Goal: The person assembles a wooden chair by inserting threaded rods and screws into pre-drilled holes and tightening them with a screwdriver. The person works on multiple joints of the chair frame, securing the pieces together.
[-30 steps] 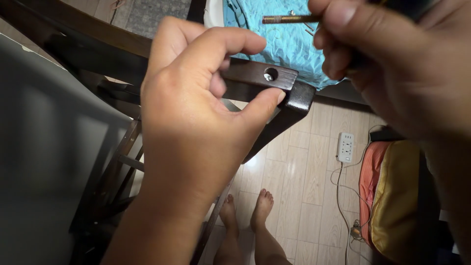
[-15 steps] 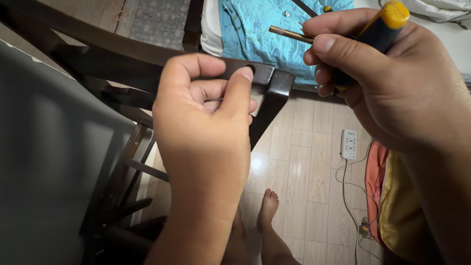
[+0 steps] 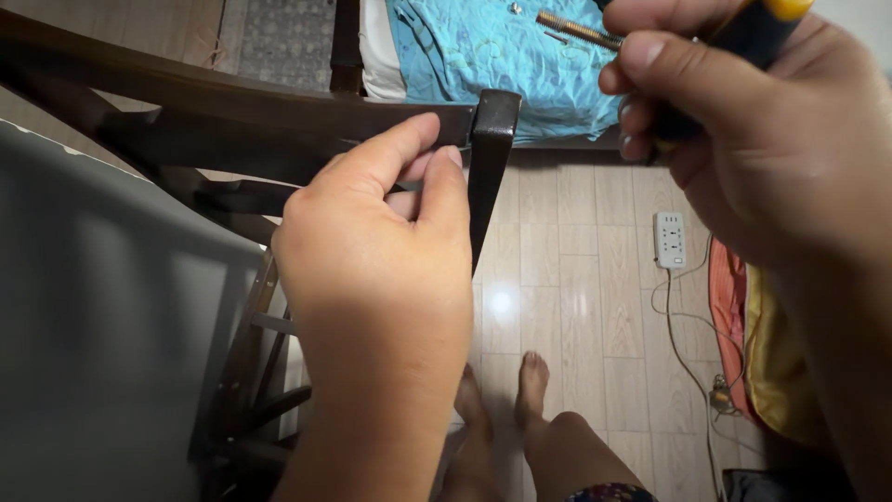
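My left hand [image 3: 381, 232] grips the corner of a dark wooden chair frame [image 3: 232, 107], thumb and fingers pinched around the rail just left of the upright end piece [image 3: 491, 158]. My right hand [image 3: 743, 121] is closed around a screwdriver with a black and yellow handle [image 3: 757, 33]; its metal shaft [image 3: 576, 30] points left, above and to the right of the chair corner, apart from it. The shaft's tip is over a blue cloth [image 3: 483, 51].
The grey chair seat [image 3: 102, 316] fills the left side. A white power strip [image 3: 670, 239] with cables lies on the wooden floor. Orange and yellow fabric [image 3: 753, 335] sits at the right. My bare feet [image 3: 506, 409] stand below.
My left hand has slid left along the rail, so the corner end piece now shows past my fingers. The right hand with the screwdriver has moved up and right.
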